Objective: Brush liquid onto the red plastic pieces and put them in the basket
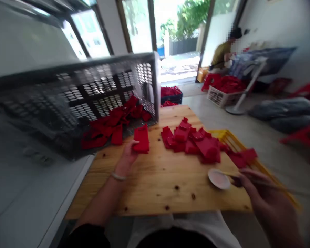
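Near the middle of the wooden table, my left hand is closed on a flat red envelope-like packet, thumb on top. At the right, my right hand pinches a thin pale wooden stick; blur hides whether its end carries bristles. The stick's far end reaches over the rim of a small white dish with something pinkish inside. Beyond the dish lies a loose heap of red packets, some with flaps. More red packets spill from a tipped crate lined with clear plastic.
The grey crate lies on its side at the left, its opening toward me. A yellow crate stands beside the table's right edge. Farther off are a white crate of red pieces, a white stand and a seated person.
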Demonstrator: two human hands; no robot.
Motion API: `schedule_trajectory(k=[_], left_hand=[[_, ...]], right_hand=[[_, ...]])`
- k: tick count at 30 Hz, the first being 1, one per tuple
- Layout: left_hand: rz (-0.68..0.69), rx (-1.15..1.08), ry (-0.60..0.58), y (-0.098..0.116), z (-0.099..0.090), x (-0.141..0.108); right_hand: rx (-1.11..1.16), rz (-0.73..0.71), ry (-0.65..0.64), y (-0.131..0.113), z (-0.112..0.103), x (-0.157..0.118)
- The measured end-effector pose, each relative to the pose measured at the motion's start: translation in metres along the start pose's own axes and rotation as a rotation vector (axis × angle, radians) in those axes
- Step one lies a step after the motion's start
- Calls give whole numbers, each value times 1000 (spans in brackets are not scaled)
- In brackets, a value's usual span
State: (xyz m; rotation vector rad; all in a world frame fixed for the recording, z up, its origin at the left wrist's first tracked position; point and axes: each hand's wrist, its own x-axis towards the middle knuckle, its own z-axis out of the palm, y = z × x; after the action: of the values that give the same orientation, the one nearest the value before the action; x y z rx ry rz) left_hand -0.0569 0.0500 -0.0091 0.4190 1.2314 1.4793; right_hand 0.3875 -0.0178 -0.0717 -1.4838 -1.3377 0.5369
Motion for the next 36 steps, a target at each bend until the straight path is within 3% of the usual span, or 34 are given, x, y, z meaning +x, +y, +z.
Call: schedule_trajectory(k=[3, 6, 12, 18, 20, 24, 26, 29, 32, 36], left_hand=[[17, -72, -116, -13, 0, -42], [73, -112, -175, -24, 5, -69], [-72, -31, -174, -61, 23, -103], [-144, 524, -355, -68, 7, -87], [-25, 723, -391, -63, -2, -77], [403, 1049, -348, -62, -9, -65], [504, 1166, -429, -67, -8, -65], [526, 1352, -568, -73, -6, -69], [511, 1428, -606, -71, -6, -69], [352, 1182, -530, -62, -1, -73]], right_hand=[[16, 44, -102, -15, 3, 7], [-59, 102, -141, -4, 6, 11], [-111, 119, -155, 19, 9, 7], [-10, 161, -208, 12, 9, 3], [29, 175, -188, 8, 7, 2], [92, 194, -130, 4, 4, 3], [108, 205, -124, 5, 5, 4], [110, 230, -157, 8, 8, 6], [107, 246, -194, 9, 9, 6], [132, 252, -202, 6, 7, 8]])
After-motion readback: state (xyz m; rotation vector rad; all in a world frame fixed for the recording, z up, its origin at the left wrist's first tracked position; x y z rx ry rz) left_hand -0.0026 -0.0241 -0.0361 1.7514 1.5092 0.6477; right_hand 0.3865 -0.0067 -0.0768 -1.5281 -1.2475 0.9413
